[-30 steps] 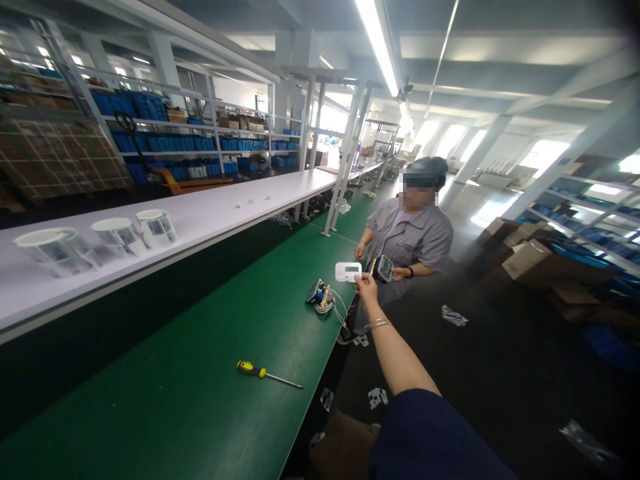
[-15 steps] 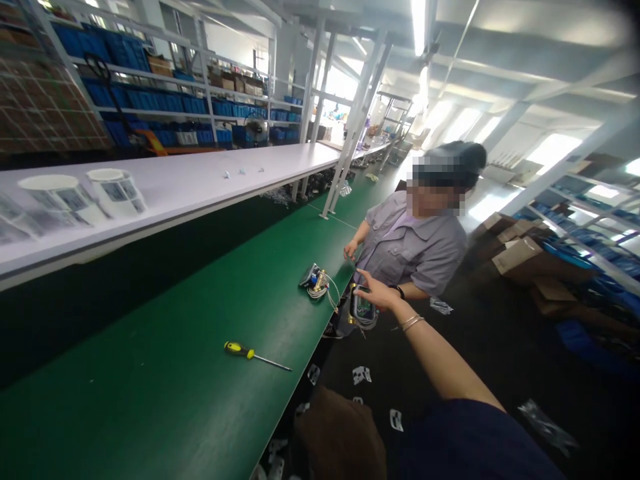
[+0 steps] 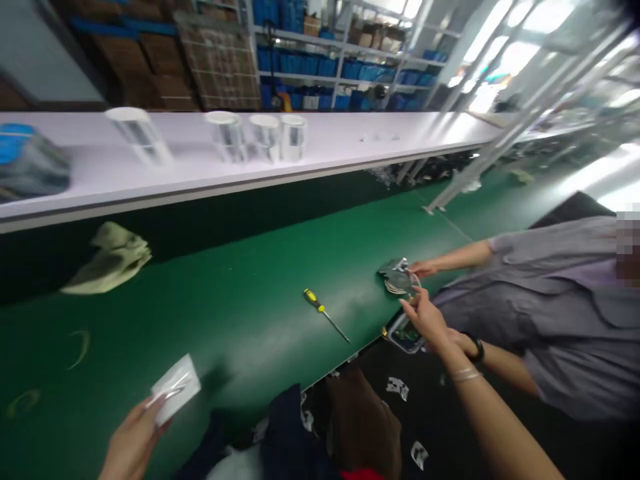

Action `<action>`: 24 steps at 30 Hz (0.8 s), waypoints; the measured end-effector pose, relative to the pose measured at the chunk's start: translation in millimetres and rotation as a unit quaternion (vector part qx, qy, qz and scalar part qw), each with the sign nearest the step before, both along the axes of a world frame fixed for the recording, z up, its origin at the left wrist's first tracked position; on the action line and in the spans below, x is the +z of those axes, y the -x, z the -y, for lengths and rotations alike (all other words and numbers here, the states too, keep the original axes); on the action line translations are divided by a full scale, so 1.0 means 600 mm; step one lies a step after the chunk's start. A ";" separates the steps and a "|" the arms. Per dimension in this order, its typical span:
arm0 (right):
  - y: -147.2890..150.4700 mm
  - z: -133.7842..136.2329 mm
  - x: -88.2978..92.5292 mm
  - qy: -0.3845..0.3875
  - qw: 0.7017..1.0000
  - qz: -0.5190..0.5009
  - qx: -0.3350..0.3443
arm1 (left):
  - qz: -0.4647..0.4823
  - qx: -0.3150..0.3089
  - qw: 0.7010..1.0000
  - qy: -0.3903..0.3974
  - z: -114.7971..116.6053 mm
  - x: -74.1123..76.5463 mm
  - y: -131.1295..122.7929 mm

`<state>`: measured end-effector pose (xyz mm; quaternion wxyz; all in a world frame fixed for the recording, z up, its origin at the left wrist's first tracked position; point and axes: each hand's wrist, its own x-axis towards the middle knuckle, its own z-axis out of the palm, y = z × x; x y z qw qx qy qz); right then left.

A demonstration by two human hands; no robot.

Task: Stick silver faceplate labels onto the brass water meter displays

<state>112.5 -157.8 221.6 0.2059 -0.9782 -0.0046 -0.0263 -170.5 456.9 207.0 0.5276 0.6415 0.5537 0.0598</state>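
My left hand [image 3: 134,437] is closed on a flat white packet [image 3: 176,389] over the bench at the lower left. My right hand [image 3: 425,320] reaches out with fingers stretched and apart, just above a framed device [image 3: 406,335] with a green inside and a brass fitting. Whether my fingers touch it is unclear; a co-worker's wrist is behind mine at that device. The co-worker's other hand [image 3: 425,268] touches a second device with coiled cable [image 3: 399,277] on the green bench [image 3: 250,320]. A yellow-and-black screwdriver [image 3: 326,312] lies left of both.
Rolls of labels [image 3: 227,137] stand on the white shelf [image 3: 330,143] behind the bench. A pale glove-like cloth [image 3: 107,260] lies at the left. The co-worker [image 3: 525,293] is close on the right. Scraps [image 3: 397,388] litter the floor; a brown cover [image 3: 363,420] is below.
The view has swung left and down. My left hand has come into view with the white packet. The co-worker's hand has moved onto the coiled-cable device, while my right hand remains by the framed device.
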 end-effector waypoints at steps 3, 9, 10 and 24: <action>0.009 -0.058 0.011 0.017 0.999 0.028 0.015 | -0.015 0.065 0.998 0.020 -0.053 -0.035 0.036; 0.072 -0.217 0.042 -0.011 0.996 0.039 0.084 | -0.088 0.099 0.990 0.039 -0.137 -0.073 0.162; 0.089 -0.253 0.046 -0.037 0.996 0.022 0.080 | -0.103 0.094 0.989 0.046 -0.147 -0.071 0.191; 0.303 -0.803 -0.096 -0.247 0.959 -0.141 0.022 | 0.085 -0.279 0.939 -0.184 -0.055 -0.060 0.193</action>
